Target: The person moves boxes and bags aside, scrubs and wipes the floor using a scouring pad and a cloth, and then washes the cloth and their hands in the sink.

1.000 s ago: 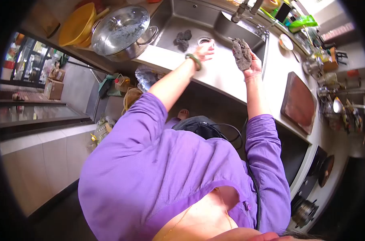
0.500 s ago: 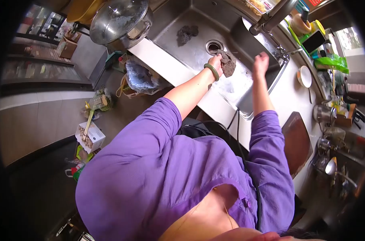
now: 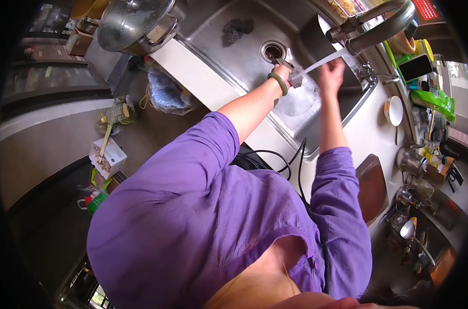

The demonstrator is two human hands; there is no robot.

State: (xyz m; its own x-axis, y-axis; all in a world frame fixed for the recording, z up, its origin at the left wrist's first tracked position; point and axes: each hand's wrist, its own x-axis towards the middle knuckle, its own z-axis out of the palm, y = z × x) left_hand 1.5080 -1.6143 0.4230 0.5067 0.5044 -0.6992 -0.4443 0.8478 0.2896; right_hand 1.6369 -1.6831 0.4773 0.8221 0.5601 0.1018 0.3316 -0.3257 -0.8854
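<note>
My left hand (image 3: 282,75), with a green bangle at the wrist, grips a grey-brown cloth (image 3: 296,77) over the steel sink (image 3: 208,38), just below the drain (image 3: 272,50). A stream of water (image 3: 321,62) runs from the faucet (image 3: 381,31) onto the cloth. Right of the stream, my right hand (image 3: 331,74) is raised over the sink near the faucet; its fingers look curled and are partly blurred. Another dark wet cloth (image 3: 237,30) lies on the sink floor at the upper left. Suds cover the sink bottom below the held cloth.
A lidded steel pot (image 3: 136,26) stands left of the sink. On the right counter are a white bowl (image 3: 393,110), a brown cutting board (image 3: 372,188) and a phone (image 3: 416,67). A black cable (image 3: 300,170) hangs by the counter's front edge.
Water now runs from the faucet onto the cloth. Since the earliest frame, the cloth has passed from my right hand to my left. The view has shifted toward the faucet.
</note>
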